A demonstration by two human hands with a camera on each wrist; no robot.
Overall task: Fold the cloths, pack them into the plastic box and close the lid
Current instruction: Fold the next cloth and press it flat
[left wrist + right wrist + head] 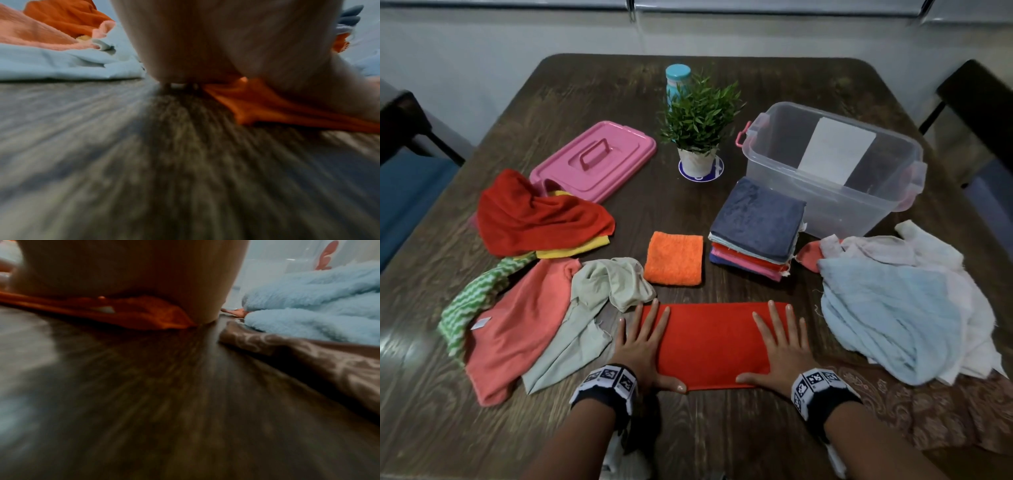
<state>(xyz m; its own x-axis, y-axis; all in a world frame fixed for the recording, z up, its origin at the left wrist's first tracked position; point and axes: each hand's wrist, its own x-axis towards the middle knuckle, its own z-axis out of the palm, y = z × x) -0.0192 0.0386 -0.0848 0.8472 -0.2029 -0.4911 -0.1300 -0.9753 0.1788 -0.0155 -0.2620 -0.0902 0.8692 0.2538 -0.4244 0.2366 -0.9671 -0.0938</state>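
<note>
- Table (722, 78): dark wood, bearing everything below.
- Plastic box (767, 171): clear, far right, lid off; inside only a white sheet is visible, no cloths packed yet.
- Unfolded cloths: a pale blue and white heap (893, 308) near right; a red and yellow pile (534, 219) at left; salmon, grey-green and green-striped pieces near left.
- Lid (599, 157): pink, lying flat far left, well apart from the box.
- Folded stack (756, 222): several cloths, dark blue on top, just in front of the box; one orange folded cloth (674, 258) beside it.
- Red cloth (709, 346): near centre, folded to a long strip; the step in hand is judged to be flattening it.
- Left hand (643, 346) and right hand (780, 346): each pressed flat on one end of the strip, fingers straight and spread, nothing grasped.
- Next move, as judged: pinch one end, bring it across to the other, then add the cloth to the stack.
</note>
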